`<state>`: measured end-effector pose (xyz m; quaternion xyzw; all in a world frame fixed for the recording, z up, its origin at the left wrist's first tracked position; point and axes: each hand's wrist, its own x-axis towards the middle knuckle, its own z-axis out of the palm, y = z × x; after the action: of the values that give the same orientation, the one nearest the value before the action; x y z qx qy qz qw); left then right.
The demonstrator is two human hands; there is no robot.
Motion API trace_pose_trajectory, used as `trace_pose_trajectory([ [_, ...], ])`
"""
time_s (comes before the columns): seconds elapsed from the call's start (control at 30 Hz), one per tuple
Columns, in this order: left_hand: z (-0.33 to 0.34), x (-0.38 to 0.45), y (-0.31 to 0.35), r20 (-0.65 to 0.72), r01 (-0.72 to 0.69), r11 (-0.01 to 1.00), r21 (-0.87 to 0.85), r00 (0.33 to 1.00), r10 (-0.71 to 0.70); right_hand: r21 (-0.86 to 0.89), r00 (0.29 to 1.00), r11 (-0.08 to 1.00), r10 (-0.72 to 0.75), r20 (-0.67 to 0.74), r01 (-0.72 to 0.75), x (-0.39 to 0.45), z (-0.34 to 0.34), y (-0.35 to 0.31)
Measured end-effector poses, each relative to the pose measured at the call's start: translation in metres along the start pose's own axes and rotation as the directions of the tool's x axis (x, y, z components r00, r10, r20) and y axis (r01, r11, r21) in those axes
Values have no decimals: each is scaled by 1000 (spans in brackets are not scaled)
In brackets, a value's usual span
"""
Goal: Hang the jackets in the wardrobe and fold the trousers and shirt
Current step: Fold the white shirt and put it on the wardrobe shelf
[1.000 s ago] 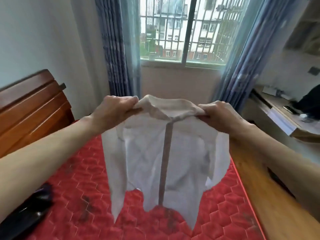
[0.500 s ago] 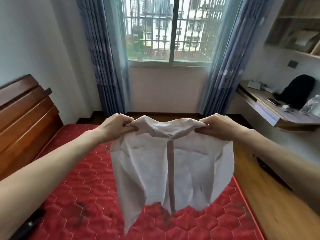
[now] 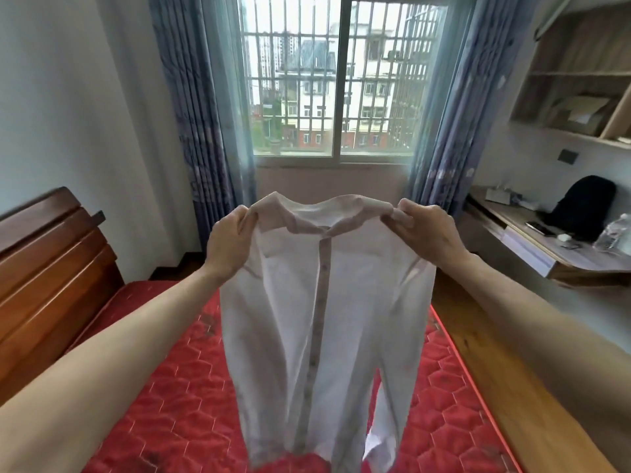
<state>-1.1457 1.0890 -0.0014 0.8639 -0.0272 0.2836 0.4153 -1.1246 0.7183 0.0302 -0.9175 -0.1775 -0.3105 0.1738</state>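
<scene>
A white button-up shirt (image 3: 327, 319) hangs in the air in front of me, above the red mattress (image 3: 191, 404). My left hand (image 3: 230, 242) pinches its left shoulder beside the collar. At the other shoulder my right hand (image 3: 425, 233) pinches the cloth. The placket runs straight down the middle and the hem and sleeves dangle low over the bed. No jackets or trousers are in view.
A wooden headboard (image 3: 47, 278) stands at the left. To the right are wooden floor (image 3: 505, 387) and a wall desk (image 3: 546, 240) with a black bag, a phone and a bottle. Shelves hang above it. A barred window with blue curtains faces me.
Both hands have lifted the shirt higher, and it now hangs longer and straighter than before. The view has tilted up; the dark garment at the lower left is out of frame.
</scene>
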Motion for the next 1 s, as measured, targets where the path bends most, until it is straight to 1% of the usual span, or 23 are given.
trace_pose_trajectory([
  [0.03, -5, 3, 2, -50, -40, 999, 33, 998, 41, -91, 995, 993, -81, -55, 76, 6, -6, -1],
  [0.07, -10, 5, 2, -85, -89, 994, 69, 992, 94, -146, 984, 978, -163, -69, 152, 8, -14, -1],
  [0.13, -24, 1, -4, -99, -234, 965, 121, 964, 247, -151, 949, 941, -311, -43, 301, 2, -26, 2],
  [0.17, -31, -5, -10, -68, -321, 934, 154, 940, 334, -141, 929, 921, -370, -23, 363, -7, -30, 5],
  [0.23, -46, -23, -23, 45, -472, 851, 231, 879, 475, -126, 894, 886, -447, 24, 446, -31, -30, 7],
  [0.27, -51, -32, -31, 99, -523, 815, 249, 851, 516, -114, 885, 878, -461, 56, 465, -46, -27, 7],
  [0.3, -54, -43, -38, 139, -545, 801, 247, 838, 527, -102, 879, 874, -467, 100, 476, -61, -22, 5],
  [0.4, -57, -79, -59, 205, -517, 830, 207, 853, 480, -113, 869, 883, -415, 269, 456, -107, -3, -7],
  [0.5, -56, -125, -89, 283, -473, 865, 167, 863, 418, -106, 866, 930, -282, 412, 353, -157, 17, -19],
  [0.57, -55, -153, -109, 391, -385, 916, 115, 865, 315, -71, 838, 960, -200, 507, 272, -191, 28, -28],
  [0.6, -56, -164, -117, 463, -320, 944, 85, 851, 247, -32, 819, 976, -162, 550, 215, -206, 31, -34],
  [0.67, -56, -179, -124, 606, -176, 984, 35, 787, 119, 56, 780, 996, -85, 620, 65, -226, 34, -45],
  [0.7, -57, -180, -124, 667, -108, 994, 23, 742, 65, 116, 738, 992, -38, 673, -54, -229, 35, -48],
  [0.73, -58, -179, -125, 719, -41, 999, 23, 695, 12, 176, 662, 964, 0, 750, -198, -228, 36, -51],
  [0.77, -60, -176, -124, 757, 5, 999, 33, 653, -28, 207, 559, 923, 10, 829, -324, -224, 33, -53],
  [0.8, -61, -172, -121, 786, 38, 998, 41, 615, -56, 212, 459, 884, 3, 889, -417, -218, 27, -54],
  [0.83, -62, -166, -119, 807, 67, 997, 43, 586, -74, 189, 374, 849, 11, 927, -494, -211, 25, -54],
  [0.87, -61, -160, -119, 815, 92, 995, 37, 574, -83, 157, 308, 811, 30, 951, -564, -203, 23, -53],
  [0.9, -61, -155, -117, 811, 119, 993, 20, 579, -86, 125, 256, 771, 50, 965, -625, -195, 22, -51],
  [0.93, -58, -151, -119, 800, 150, 989, 1, 593, -91, 102, 219, 741, 63, 974, -664, -189, 23, -47],
  [0.97, -55, -149, -122, 786, 178, 984, -20, 611, -94, 91, 205, 730, 68, 976, -678, -185, 27, -44],
  [1.0, -50, -147, -130, 774, 201, 979, -37, 625, -99, 99, 216, 730, 69, 974, -677, -183, 34, -39],
])
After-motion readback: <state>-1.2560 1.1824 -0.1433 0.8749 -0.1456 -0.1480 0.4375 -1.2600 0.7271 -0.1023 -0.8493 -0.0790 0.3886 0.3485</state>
